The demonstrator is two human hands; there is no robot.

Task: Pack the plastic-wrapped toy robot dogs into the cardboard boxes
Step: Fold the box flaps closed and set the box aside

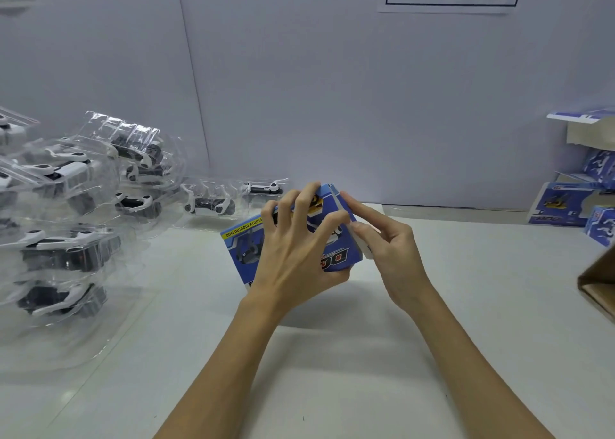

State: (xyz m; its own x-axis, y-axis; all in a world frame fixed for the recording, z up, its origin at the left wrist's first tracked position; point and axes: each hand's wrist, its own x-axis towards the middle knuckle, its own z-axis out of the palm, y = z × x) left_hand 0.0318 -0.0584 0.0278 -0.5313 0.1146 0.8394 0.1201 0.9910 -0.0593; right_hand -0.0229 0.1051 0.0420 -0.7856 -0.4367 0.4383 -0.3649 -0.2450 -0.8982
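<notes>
left grip [296,249]: fingers spread, curled | right grip [389,242]: pinching

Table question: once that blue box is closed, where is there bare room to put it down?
The white table is bare in front of the hands, and right of the blue box up to the brown carton. Along the left edge the plastic-wrapped toy dogs crowd it; the far right corner holds stacked blue boxes.

Two bare forearms enter from lower centre of frame. No sleeves visible. Left hand [293,252] and right hand [387,242]: slender fingers, short nails.
</notes>
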